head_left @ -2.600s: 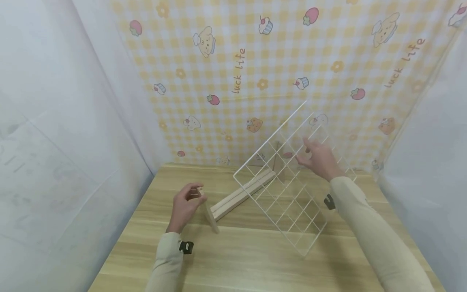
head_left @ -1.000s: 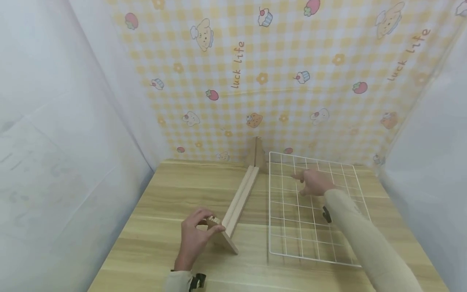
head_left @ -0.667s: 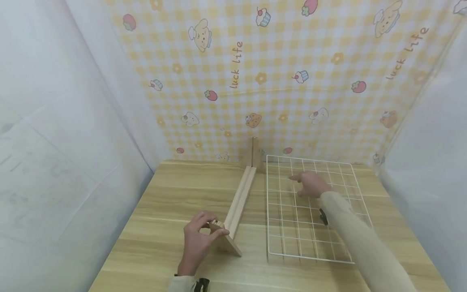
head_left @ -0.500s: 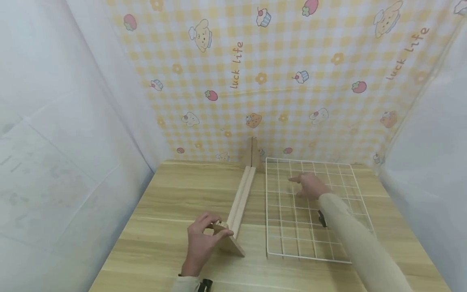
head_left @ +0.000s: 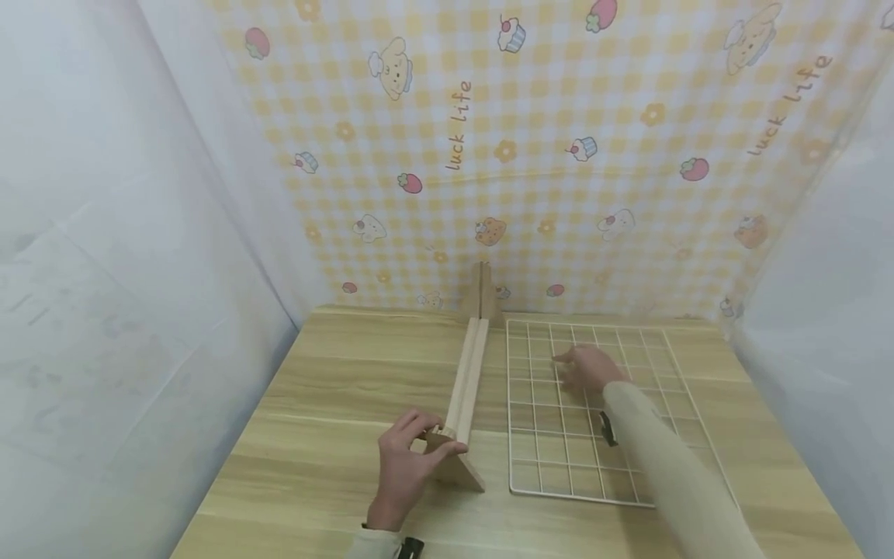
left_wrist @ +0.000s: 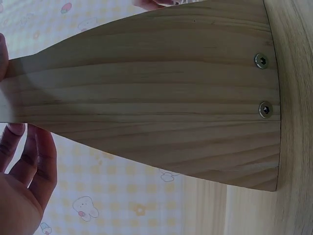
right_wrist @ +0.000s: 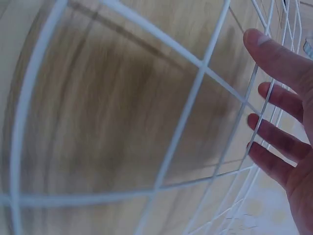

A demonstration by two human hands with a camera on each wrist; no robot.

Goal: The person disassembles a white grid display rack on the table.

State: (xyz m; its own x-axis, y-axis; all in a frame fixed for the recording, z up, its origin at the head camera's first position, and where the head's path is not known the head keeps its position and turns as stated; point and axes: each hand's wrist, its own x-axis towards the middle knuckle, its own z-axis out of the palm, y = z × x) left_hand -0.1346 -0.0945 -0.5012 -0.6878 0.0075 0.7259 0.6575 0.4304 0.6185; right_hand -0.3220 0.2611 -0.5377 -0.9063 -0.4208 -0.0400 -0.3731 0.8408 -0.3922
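Observation:
In the head view my left hand (head_left: 408, 466) pinches the narrow top of a wooden end panel (head_left: 457, 466), thumb on one side and fingers on the other. The panel belongs to a wooden stand whose long bar (head_left: 469, 376) runs back to a second panel (head_left: 482, 295) near the cloth. Seen from the left wrist, the panel (left_wrist: 156, 93) stands upright and has two hex bolts near its foot. My right hand (head_left: 590, 369) is over a white wire grid (head_left: 552, 442), right of the stand. In the right wrist view its fingers (right_wrist: 281, 134) spread fairly straight at the wires.
A wooden tabletop (head_left: 335, 373) lies under everything. A yellow checked cloth (head_left: 538, 109) with printed cartoons hangs behind it, and white sheets (head_left: 105, 233) hang at both sides. The grid lies close beside the stand's bar.
The grid has come down from a raised, tilted position to lie nearly flat, with my right hand following it down. My left hand has swung the stand's near end rightward and closer.

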